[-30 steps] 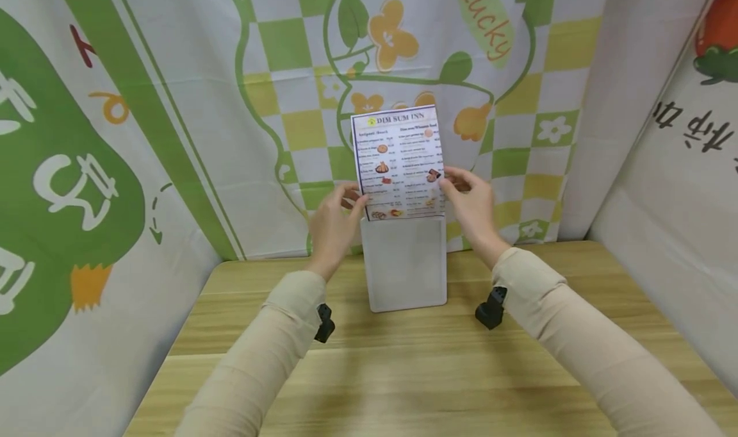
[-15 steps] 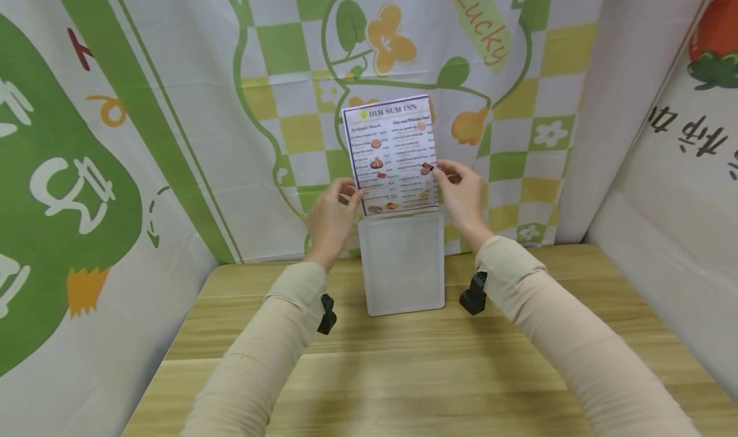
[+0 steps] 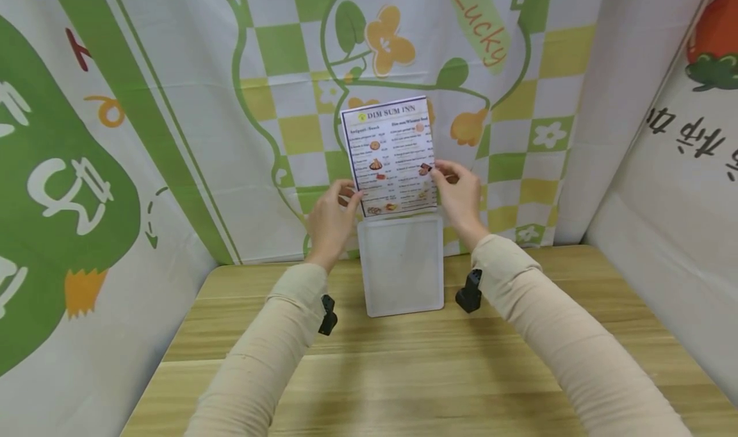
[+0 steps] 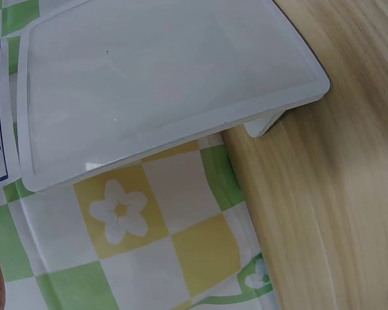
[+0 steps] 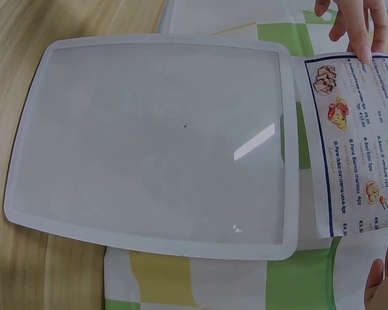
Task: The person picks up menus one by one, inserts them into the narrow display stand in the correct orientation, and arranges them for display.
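Observation:
A printed menu sheet (image 3: pixel 392 158) headed "DIM SUM INN" is held up in front of the curtain, tilted slightly to the left. My left hand (image 3: pixel 334 219) pinches its left edge low down, and my right hand (image 3: pixel 459 193) pinches the right edge a little higher. Directly below stands a white framed display stand (image 3: pixel 401 267) with a blank panel. In the right wrist view, the sheet's bottom edge lies close beside the stand's top rim (image 5: pixel 290 155). A short support leg (image 4: pixel 262 123) shows behind the stand in the left wrist view.
The stand rests on a wood-grain table (image 3: pixel 403 379) near its back edge. A green, yellow and white patterned curtain (image 3: pixel 288 104) hangs right behind. Printed fabric walls rise at the left (image 3: pixel 75 187) and right (image 3: pixel 663 168).
The menu sheet has risen slightly and shifted left, tilting a bit more. My right hand has moved left with it. Over the last half second hardly anything differs.

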`<state>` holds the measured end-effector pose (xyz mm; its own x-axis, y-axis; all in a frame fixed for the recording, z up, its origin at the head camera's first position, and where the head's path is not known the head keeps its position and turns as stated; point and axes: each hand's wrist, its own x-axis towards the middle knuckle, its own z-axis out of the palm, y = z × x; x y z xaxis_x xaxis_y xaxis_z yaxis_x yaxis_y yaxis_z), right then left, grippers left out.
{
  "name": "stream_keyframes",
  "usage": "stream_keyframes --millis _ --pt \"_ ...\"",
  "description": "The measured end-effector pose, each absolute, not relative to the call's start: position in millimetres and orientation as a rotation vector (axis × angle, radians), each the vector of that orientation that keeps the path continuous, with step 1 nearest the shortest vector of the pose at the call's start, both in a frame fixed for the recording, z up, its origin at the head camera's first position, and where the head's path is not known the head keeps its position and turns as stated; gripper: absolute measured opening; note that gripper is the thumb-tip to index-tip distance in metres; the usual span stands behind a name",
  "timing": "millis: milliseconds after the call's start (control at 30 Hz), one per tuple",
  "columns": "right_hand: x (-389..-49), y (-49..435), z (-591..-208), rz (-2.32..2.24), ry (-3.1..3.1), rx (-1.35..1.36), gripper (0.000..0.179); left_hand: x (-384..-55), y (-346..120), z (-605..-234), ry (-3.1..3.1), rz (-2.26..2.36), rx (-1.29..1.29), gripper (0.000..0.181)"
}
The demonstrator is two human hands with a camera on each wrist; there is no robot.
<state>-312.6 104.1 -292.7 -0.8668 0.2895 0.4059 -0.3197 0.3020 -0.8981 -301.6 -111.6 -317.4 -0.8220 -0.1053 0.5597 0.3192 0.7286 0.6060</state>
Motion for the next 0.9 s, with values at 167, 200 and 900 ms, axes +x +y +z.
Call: stream_keyframes --millis 167,200,900 --pt "-312.4 102.5 -292.4 1.565 -2.058 0.051 0.023 -303.0 -112.8 -319.6 -2.356 -0.984 -0.151 0.029" --pt "-312.7 102.4 -292.4 1.565 -2.058 0.053 0.023 -303.0 -113.0 -320.2 -2.357 -0.986 -0.152 0.029" --pt "-313.5 104.0 -303.0 1.598 -2.114 0.072 0.022 -303.6 -113.0 -331.9 -2.363 -0.983 -0.174 0.027"
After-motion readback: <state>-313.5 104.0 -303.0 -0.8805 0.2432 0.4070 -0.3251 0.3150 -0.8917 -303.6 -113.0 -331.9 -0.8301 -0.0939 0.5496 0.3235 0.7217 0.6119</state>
